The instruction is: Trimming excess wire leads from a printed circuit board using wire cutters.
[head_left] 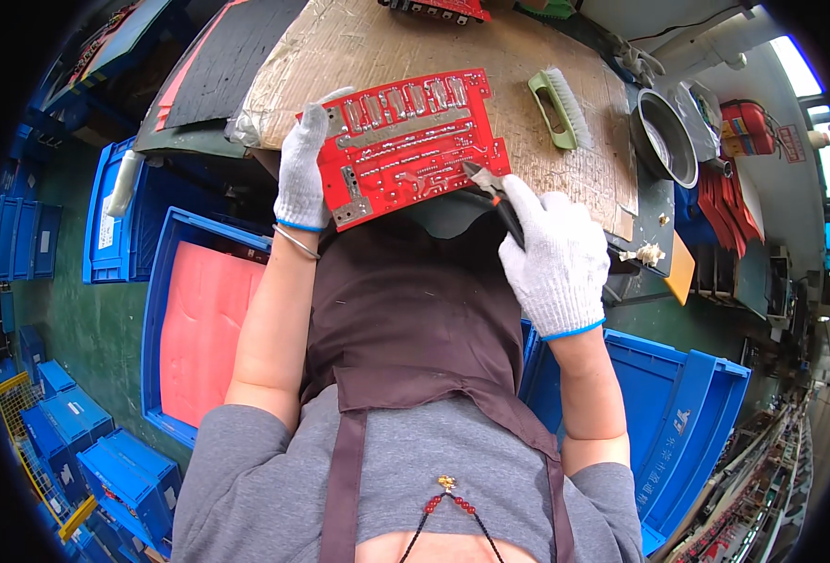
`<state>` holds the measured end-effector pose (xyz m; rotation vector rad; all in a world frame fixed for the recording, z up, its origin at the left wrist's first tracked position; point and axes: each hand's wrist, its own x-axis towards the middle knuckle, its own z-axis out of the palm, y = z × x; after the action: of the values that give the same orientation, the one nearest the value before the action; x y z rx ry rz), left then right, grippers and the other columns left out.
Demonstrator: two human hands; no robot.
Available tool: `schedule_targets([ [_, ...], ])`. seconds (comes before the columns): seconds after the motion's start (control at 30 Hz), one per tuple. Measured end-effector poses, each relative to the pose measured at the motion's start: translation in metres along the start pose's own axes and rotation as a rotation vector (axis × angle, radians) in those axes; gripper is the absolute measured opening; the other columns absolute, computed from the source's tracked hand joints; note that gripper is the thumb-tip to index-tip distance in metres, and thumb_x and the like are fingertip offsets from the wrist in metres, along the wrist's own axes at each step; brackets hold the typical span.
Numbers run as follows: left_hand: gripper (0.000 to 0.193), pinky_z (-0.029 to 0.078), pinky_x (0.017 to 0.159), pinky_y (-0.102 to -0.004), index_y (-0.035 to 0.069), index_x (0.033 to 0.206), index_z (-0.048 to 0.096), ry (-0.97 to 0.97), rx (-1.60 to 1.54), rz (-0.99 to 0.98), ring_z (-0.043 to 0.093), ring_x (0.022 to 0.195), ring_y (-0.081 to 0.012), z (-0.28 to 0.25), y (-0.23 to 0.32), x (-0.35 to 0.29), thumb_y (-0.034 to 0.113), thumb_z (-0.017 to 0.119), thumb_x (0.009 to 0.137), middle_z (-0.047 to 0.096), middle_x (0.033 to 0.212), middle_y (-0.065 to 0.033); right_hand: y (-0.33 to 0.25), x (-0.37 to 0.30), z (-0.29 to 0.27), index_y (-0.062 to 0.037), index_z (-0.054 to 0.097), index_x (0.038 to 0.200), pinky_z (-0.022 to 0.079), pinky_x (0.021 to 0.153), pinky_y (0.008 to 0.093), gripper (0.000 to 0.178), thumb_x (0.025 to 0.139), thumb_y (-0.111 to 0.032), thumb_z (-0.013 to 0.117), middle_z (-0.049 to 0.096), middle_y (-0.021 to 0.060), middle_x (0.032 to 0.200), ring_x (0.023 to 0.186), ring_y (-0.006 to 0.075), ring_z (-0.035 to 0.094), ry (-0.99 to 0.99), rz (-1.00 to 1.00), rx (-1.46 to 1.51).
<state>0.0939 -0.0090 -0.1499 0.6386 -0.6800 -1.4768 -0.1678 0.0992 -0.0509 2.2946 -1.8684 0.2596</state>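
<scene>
- While the left hand point(301, 174) in a white glove is clamped on the left edge of the red circuit board point(406, 145), the board sits tilted over the near edge of the table.
- The right hand point(554, 258), also in a white glove, is closed around the black handles of small cutters point(492, 188). Their tip touches the board's right side.
- Both bare forearms come up from below, one on each side of a dark brown apron point(406, 319).
- Brown cardboard point(377, 42) covers the table under the board.
- A green brush point(558, 108) lies on the cardboard, near the board's right end.
- A round metal bowl point(664, 139) stands farther right.
- Blue bins sit low on both sides. The left bin point(157, 310) holds a pink sheet point(204, 328).
- The floor point(87, 319) is green.
</scene>
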Motion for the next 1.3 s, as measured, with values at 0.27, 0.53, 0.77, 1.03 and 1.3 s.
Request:
schedule_targets([
  [0.27, 0.066, 0.064, 0.096, -0.0409, -0.004, 0.146, 0.057, 0.005, 0.039, 0.016, 0.074, 0.115, -0.0254, 0.002, 0.001, -0.001, 0.052, 0.057, 0.11, 0.071, 0.131, -0.0185, 0.004, 0.002, -0.004, -0.0188, 0.067, 0.139, 0.054, 0.083, 0.0462, 0.057, 0.082, -0.018, 0.074, 0.064, 0.0121, 0.097, 0.093, 0.0327, 0.067, -0.022, 0.008, 0.01],
  [0.53, 0.077, 0.063, 0.1, -0.0508, -0.002, 0.154, 0.048, -0.005, 0.109, 0.004, 0.07, 0.126, -0.0358, -0.008, 0.0, 0.002, 0.059, 0.054, 0.108, 0.064, 0.145, -0.0236, 0.017, 0.0, 0.0, -0.0154, 0.069, 0.135, 0.054, 0.085, 0.0476, 0.054, 0.082, -0.017, 0.075, 0.066, 0.0146, 0.097, 0.096, 0.0354, 0.067, 0.024, 0.069, 0.004],
  [0.77, 0.075, 0.064, 0.095, -0.0402, -0.004, 0.146, 0.057, 0.014, 0.022, 0.012, 0.074, 0.114, -0.0255, 0.0, -0.002, -0.001, 0.061, 0.056, 0.107, 0.071, 0.131, -0.019, 0.015, 0.001, 0.008, -0.0173, 0.067, 0.137, 0.052, 0.082, 0.0467, 0.057, 0.081, -0.022, 0.076, 0.062, 0.0114, 0.098, 0.094, 0.0322, 0.065, 0.064, 0.05, 0.128],
  [1.03, 0.091, 0.065, 0.096, -0.0431, -0.004, 0.147, 0.056, 0.037, 0.066, 0.016, 0.074, 0.116, -0.027, -0.003, -0.003, 0.0, 0.075, 0.051, 0.102, 0.07, 0.133, -0.0198, 0.003, 0.001, 0.01, -0.014, 0.07, 0.136, 0.055, 0.086, 0.0444, 0.056, 0.081, -0.016, 0.077, 0.067, 0.0139, 0.095, 0.092, 0.0328, 0.069, 0.094, 0.054, 0.256],
  [1.3, 0.099, 0.064, 0.097, -0.0456, -0.003, 0.147, 0.056, 0.025, 0.056, 0.017, 0.073, 0.118, -0.0284, 0.002, -0.002, -0.001, 0.082, 0.051, 0.096, 0.069, 0.136, -0.0206, -0.026, -0.013, 0.016, -0.0191, 0.067, 0.141, 0.053, 0.09, 0.0462, 0.06, 0.082, -0.023, 0.078, 0.067, 0.009, 0.103, 0.102, 0.0312, 0.066, -0.015, 0.007, 0.203],
])
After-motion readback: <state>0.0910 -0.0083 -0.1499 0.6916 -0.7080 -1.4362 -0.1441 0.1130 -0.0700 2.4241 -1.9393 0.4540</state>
